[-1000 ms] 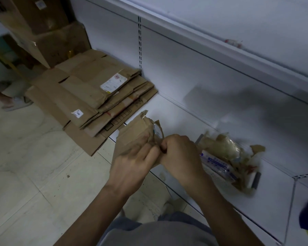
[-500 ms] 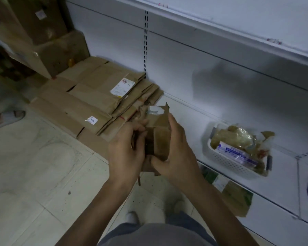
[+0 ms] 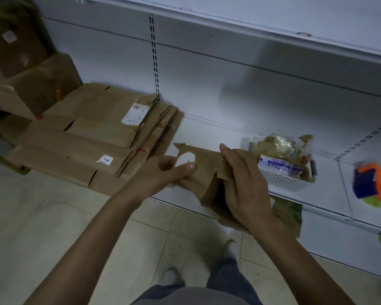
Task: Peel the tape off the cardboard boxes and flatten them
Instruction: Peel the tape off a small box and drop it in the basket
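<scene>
The small brown box, half collapsed with a torn flap sticking up, sits gripped between my left hand and right hand, while the flattened boxes lie stacked leftward.

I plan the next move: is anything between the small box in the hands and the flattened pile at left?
Nothing visible does. The left hand and right hand hold the small box; only bare shelf lies between it and the flattened pile. The white basket sits on the other side.
</scene>
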Motion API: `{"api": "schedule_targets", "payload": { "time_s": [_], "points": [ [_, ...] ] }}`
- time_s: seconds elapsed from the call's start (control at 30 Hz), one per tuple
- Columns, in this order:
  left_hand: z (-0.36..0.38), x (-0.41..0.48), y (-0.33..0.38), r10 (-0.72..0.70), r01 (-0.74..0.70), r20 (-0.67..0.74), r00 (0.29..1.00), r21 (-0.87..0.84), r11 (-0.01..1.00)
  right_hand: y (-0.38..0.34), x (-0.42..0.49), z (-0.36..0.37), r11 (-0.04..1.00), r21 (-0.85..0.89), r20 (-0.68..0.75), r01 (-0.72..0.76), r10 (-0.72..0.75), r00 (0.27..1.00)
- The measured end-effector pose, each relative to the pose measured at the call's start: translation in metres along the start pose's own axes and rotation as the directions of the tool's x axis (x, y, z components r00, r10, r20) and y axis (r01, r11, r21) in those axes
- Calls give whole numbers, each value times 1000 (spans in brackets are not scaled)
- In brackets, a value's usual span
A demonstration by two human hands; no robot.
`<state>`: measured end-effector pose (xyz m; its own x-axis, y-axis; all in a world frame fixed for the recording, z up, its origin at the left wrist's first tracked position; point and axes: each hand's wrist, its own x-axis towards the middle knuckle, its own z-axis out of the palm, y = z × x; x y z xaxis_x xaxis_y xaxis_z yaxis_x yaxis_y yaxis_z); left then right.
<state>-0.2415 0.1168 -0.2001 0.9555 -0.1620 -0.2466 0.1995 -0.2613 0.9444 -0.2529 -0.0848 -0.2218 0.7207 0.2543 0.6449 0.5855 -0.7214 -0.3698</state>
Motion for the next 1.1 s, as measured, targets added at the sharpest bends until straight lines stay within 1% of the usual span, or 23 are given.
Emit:
{"api": "schedule_targets", "payload": {
  "time_s": [0.07, 0.1, 0.13, 0.17, 0.2, 0.23, 0.27, 0.3, 0.37, 0.4, 0.47, 0.5, 0.57, 0.6, 0.67, 0.73, 0.83, 0.93, 1.0, 1.07, 1.1],
  "points": [
    [-14, -4, -2, -10, 1, 183, 983, 49, 999, 2, -4, -4, 998, 33, 15, 54, -54, 998],
    [-16, -7, -2, -24, 19, 246, 969, 27, 999, 3, -6, -6, 996, 39, 14, 78, -78, 997],
    [-17, -10, -2, -43, 57, 293, 955, -39, 998, 4, -7, -8, 994, 41, 9, 103, -104, 995],
    [-16, -13, -4, -82, 134, 324, 942, -141, 981, 4, -8, -9, 990, 32, 3, 136, -136, 991],
    [-13, -17, -6, -136, 230, 333, 933, -259, 938, 3, -8, -10, 985, 17, 3, 169, -169, 986],
    [-9, -20, -10, -156, 277, 336, 929, -348, 896, 3, -5, -12, 979, 1, 3, 205, -205, 979],
    [-5, -21, -12, -144, 284, 339, 930, -411, 866, 3, -1, -15, 969, -22, -1, 247, -247, 969],
    [0, -23, -13, -109, 263, 340, 934, -449, 854, 5, 5, -19, 955, -51, -5, 292, -293, 956],
    [6, -30, -8, -86, 239, 316, 945, -486, 841, 10, 14, -30, 915, -98, -5, 392, -395, 919],
    [7, -32, -4, -93, 229, 294, 951, -472, 851, 13, 17, -38, 900, -109, -2, 422, -425, 905],
    [7, -35, 3, -61, 167, 263, 963, -404, 900, 15, 20, -53, 882, -93, 33, 462, -461, 887],
    [7, -36, 7, -28, 118, 244, 969, -363, 924, 16, 20, -59, 846, -99, 46, 524, -522, 852],
    [7, -38, 13, -13, 67, 179, 984, -303, 951, 18, 20, -68, 758, -132, 60, 639, -638, 768],
    [8, -40, 18, -17, 60, 142, 990, -306, 950, 18, 22, -70, 745, -136, 63, 653, -651, 756],
    [11, -41, 22, 20, 3, 72, 997, -313, 950, 16, 25, -69, 755, -143, 64, 639, -638, 768],
    [15, -40, 23, 59, -52, 21, 998, -237, 970, 15, 25, -66, 782, -147, 86, 606, -600, 795],
    [19, -36, 14, 57, -62, -30, 998, -196, 979, 16, 21, -61, 818, -120, 120, 562, -550, 826],
    [23, -35, 12, 77, -83, -50, 996, -136, 987, 18, 23, -59, 875, -45, 164, 481, -469, 868],
    [24, -32, 13, 86, -96, -70, 994, -145, 985, 18, 27, -58, 906, 4, 174, 424, -418, 892],
    [25, -33, 14, 134, -148, -104, 986, -146, 978, 18, 28, -56, 902, -8, 175, 432, -424, 889],
    [24, -32, 10, 154, -170, -118, 981, -141, 975, 19, 28, -56, 884, -48, 174, 466, -452, 875]
  ]
}}
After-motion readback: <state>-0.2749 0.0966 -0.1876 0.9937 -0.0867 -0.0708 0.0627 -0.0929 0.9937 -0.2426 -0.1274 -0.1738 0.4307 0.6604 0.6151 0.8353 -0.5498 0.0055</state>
